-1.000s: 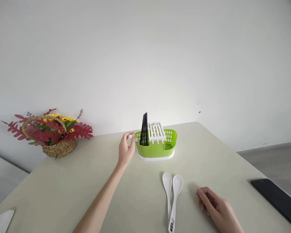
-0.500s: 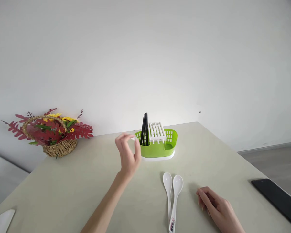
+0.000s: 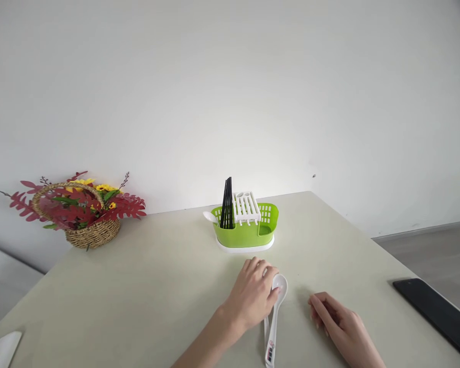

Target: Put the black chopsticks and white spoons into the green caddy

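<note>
Chopsticks (image 3: 227,204) and 1 wht spoon (image 3: 210,217) were already in the grn basket (image 3: 245,237), ctr of frame; the spoon leaned out at its left end, bowl up. A 2nd spoon (image 3: 266,327) and a 3rd spoon (image 3: 280,283) lay outside it on the table (image 3: 157,286), lower ctr, handles crossing nr the bottom edge. So approx 1 of 3 spoons was in, 2 out. L hand (image 3: 253,291) was part-curled, palm down over the 2nd spoon's bowl; couldn't tell if it gripped. R hand (image 3: 339,324), lower rt, was loosely closed on the table, nothing visible in it.
</note>
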Demonstrator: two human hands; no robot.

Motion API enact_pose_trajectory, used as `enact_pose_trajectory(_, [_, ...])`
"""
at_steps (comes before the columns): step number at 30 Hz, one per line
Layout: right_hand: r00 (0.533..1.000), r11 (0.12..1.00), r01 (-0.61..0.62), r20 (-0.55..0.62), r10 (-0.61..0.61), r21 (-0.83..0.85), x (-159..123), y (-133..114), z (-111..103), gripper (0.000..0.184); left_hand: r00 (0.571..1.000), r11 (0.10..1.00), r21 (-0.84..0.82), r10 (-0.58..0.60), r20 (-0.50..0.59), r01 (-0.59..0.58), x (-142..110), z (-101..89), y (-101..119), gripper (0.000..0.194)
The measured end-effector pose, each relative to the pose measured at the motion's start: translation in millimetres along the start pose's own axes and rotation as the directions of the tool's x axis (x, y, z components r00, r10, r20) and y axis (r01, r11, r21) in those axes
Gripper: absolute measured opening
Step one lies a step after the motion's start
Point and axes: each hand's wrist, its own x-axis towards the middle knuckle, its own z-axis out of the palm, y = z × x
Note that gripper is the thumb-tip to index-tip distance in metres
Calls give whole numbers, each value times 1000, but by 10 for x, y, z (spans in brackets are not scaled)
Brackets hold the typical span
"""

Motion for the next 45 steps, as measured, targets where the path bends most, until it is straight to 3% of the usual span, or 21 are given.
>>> enact_pose_trajectory(7, [999, 999, -28, 36, 29, -32, -2, 33, -14, 53, 995, 962, 256, -95, -11, 95, 195, 343, 128, 51])
enact_pose_trajectory(13, [999, 1000, -19, 28, 20, -20, -1, 65, -9, 51, 998, 923, 385, -24, 51, 2, 322, 435, 198, 31])
enact_pose_trajectory(22, [999, 1000, -11, 33, 11, 1, 10, 82, -3, 51, 999, 973, 227, 23, 36, -31, 335, 498, 126, 20])
enact_pose_trajectory(25, [1000, 1000, -22, 22, 22, 2, -2, 65, 4, 51, 997, 1000, -1, -25, -70, 25, 327, 440, 106, 17])
enact_pose_trajectory(27, [999, 999, -38, 3, 38, -4, -12, 51, 4, 52, 975, 980, -175, -122, -186, 89, 314, 348, 104, 18])
enact_pose_trajectory(29, [999, 999, -48, 9, 48, -14, -17, 40, -1, 52, 929, 928, -343, -246, -275, 144, 289, 226, 97, 21])
enact_pose_trajectory(32, [998, 998, -51, 42, 52, -28, -18, 38, -10, 53, 871, 794, -583, -398, -289, 169, 211, 20, 41, 29])
enact_pose_trajectory(34, [998, 998, -54, 23, 55, -32, -18, 46, -13, 54, 837, 716, -677, -468, -283, 171, 126, -132, -45, 34])
enact_pose_trajectory(36, [998, 997, -61, 25, 62, -40, -17, 58, -12, 54, 765, 696, -698, -540, -350, 172, 21, -308, -178, 36])
enact_pose_trajectory(38, [997, 997, -62, 47, 63, -40, -17, 69, -8, 54, 619, 725, -665, -610, -495, 182, -86, -523, -354, 37])
enact_pose_trajectory(41, [998, 998, -51, 44, 53, -32, -20, 73, -1, 54, 343, 788, -567, -616, -710, 240, -201, -909, -661, 37])
enact_pose_trajectory(42, [998, 998, -52, 40, 53, -32, -22, 73, 2, 54, 284, 807, -531, -589, -756, 260, -218, -1043, -761, 36])
enact_pose_trajectory(45, [997, 997, -67, 45, 69, -41, -24, 70, 8, 54, 183, 873, -391, -452, -873, 293, -201, -1403, -993, 31])
